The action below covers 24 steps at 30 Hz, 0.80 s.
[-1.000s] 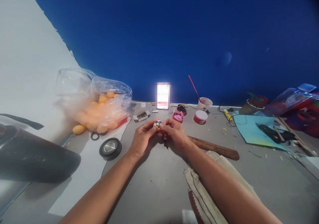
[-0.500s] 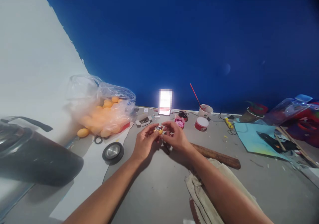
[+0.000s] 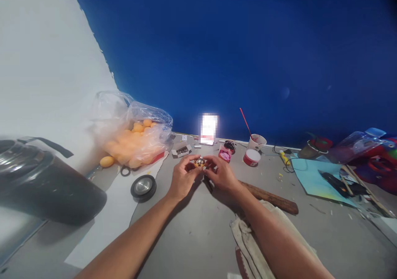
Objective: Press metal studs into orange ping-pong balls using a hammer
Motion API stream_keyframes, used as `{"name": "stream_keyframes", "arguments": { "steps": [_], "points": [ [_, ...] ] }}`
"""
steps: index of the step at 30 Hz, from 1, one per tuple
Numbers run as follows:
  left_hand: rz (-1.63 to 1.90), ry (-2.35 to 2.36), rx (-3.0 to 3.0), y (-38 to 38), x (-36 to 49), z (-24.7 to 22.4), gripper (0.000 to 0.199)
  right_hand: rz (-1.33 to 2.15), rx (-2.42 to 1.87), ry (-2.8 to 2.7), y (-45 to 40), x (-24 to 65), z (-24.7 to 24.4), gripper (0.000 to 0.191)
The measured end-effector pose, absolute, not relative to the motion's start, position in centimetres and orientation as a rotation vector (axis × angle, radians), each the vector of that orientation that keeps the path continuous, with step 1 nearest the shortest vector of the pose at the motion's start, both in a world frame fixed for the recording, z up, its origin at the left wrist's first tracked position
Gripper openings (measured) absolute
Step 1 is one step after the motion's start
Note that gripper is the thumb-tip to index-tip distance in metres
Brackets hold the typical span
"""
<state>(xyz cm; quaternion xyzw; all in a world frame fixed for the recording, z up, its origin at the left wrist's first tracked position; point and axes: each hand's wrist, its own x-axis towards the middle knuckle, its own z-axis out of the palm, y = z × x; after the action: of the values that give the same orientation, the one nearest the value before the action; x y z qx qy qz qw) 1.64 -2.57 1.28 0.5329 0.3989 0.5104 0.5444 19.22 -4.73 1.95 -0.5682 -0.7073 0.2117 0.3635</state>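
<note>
Your left hand (image 3: pixel 183 179) has its fingers and thumb clamped on the ball (image 3: pixel 199 162), in front of you near the middle of the surface (image 3: pixel 186 241). Your right hand (image 3: pixel 222 174) curls just beside it; whether its fingertips touch, you can't tell. Fingers cover both sides of the ball, so you see only a metallic patch and some orange. Your right wrist hides one end of the wooden handle (image 3: pixel 273 198), and what the dark piece beneath that hand is stays unclear. The phone (image 3: pixel 209 128) has its screen blurred out (a bright glow is all you get). The flask (image 3: pixel 62 183) is cut off at the left edge, and the cloth (image 3: pixel 248 241) runs under your right forearm and out at the bottom.

Between your forearms, grey surface spreads to the bottom edge. The lid (image 3: pixel 143 188) lies left of your left wrist; beyond your hands sit the small box (image 3: pixel 182 151), the pink packet (image 3: pixel 225 154) and the tub (image 3: pixel 252 157).

A second ago your right thumb was pressed on the ball; now it has drawn off to the lower right.
</note>
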Motion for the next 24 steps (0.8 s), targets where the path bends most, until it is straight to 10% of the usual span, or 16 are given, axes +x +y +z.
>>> {"name": "stream_keyframes", "arguments": {
  "steps": [9,24],
  "points": [
    [1.241,1.046,1.218,-1.6,1.1,1.2,0.044,0.287,-2.215,-2.277,-6.0,21.0,5.3,0.027],
    [1.282,0.964,1.065,-0.7,1.3,-0.2,0.046,0.383,-1.921,-2.155,-6.3,20.6,6.3,0.025]
  ]
}}
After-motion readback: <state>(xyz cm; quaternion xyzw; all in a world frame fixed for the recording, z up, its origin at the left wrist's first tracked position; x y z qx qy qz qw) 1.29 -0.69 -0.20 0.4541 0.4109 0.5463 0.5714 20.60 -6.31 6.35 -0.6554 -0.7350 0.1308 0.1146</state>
